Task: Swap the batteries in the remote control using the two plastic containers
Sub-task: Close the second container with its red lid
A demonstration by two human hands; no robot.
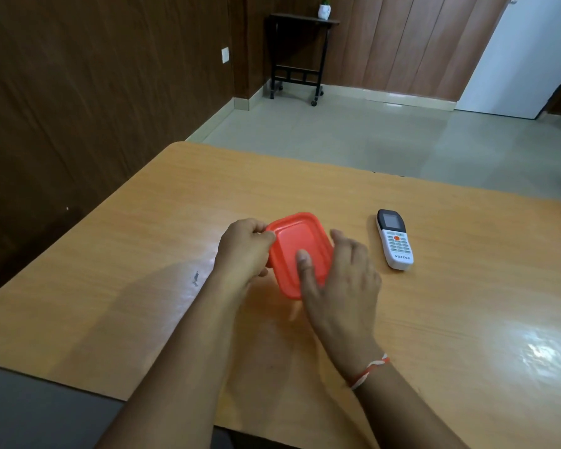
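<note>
The container [297, 254], a small box under an orange lid, sits between the two hands near the middle of the table [149, 241], its long axis running away from the person and leaning slightly left. The left hand [243, 251] pinches the lid's far-left corner between thumb and fingertips. The right hand [340, 280] is spread loosely over the near-right side, thumb on the lid and fingers curved round the edge, steadying rather than clamping. The lid looks still seated, so the likely step is peeling it up from the left corner while the right hand holds the box down. Whether batteries lie inside cannot be told.

The remote [394, 238] lies face up, well to the right, long axis roughly parallel to the container's, screen end away from the person; the right hand is the nearer one to it. Only one container is in view.

The tabletop is pale wood laminate, glossy with glare at the right. Beyond it are a tiled floor, dark wood panelling, and a small black side table [300, 56] carrying a potted plant [324, 9].
</note>
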